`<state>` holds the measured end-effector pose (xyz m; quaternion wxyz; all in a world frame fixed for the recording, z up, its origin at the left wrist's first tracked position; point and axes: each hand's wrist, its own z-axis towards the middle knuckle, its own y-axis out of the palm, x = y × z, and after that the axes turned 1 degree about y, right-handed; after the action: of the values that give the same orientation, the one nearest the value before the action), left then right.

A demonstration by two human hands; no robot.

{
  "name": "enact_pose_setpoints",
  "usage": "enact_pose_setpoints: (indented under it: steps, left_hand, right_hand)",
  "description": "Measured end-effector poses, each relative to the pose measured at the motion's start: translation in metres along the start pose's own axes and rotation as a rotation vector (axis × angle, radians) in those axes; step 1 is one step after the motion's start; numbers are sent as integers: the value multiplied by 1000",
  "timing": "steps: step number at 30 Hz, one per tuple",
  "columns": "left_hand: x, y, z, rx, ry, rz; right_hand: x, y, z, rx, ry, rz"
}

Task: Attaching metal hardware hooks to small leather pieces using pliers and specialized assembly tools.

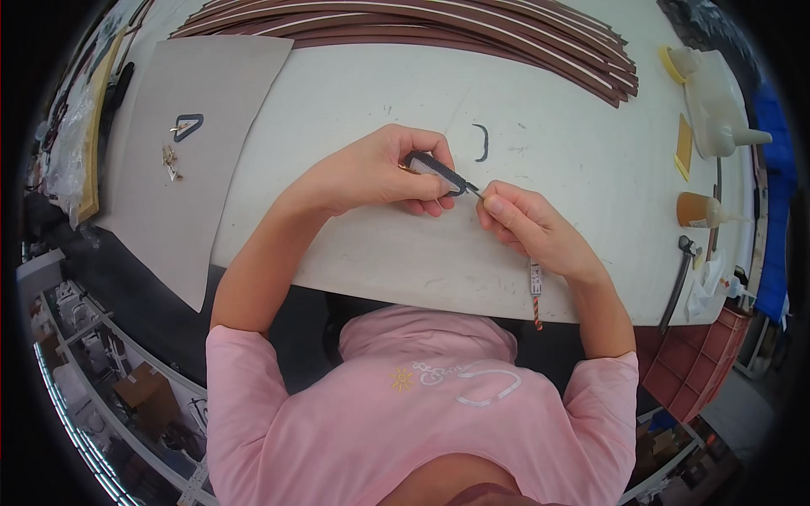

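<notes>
My left hand [405, 173] pinches a small tag-like piece [433, 169] with a dark stitched-looking edge and a paler grey middle. Its fingers wrap round the piece, so part of it is hidden. In my right hand [527, 221] is a slim tool [535, 278] with a pale patterned handle and a red-striped end. The thin dark tip of that tool meets the right-hand corner of the piece. Just beyond, on the white table [371, 93], lies a loose curved dark strip [482, 142].
A grey sheet [207, 93] at left carries a dark-edged triangular piece [188, 126] and small gold-coloured metal parts [171, 163]. Long brown strips [405, 21] lie along the back. At right are a white nozzle bottle [717, 105], an amber bottle [696, 209], a hammer-like tool [677, 282] and a reddish crate [696, 363].
</notes>
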<state>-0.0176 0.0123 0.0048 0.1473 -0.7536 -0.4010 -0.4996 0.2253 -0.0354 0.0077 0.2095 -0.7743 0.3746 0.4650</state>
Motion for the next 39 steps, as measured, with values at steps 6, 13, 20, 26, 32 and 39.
enact_pose_setpoints:
  steps: [6,13,20,26,32,39]
  left_hand:
    - [1,-3,2,77,78,-11]
    - [1,2,6,172,135,-52]
    - [11,12,-2,223,288,20]
    - [19,39,-12,164,402,174]
    - [1,63,-24,304,359,-186]
    - [-20,88,-21,434,468,-304]
  right_hand:
    - [5,5,1,134,-65,-81]
    - [2,6,-2,193,-77,-138]
    - [-7,8,-7,487,-272,64]
    - [-3,19,-8,407,-264,-76]
    - [-4,12,-13,405,-267,228]
    - [3,14,-17,341,-288,165]
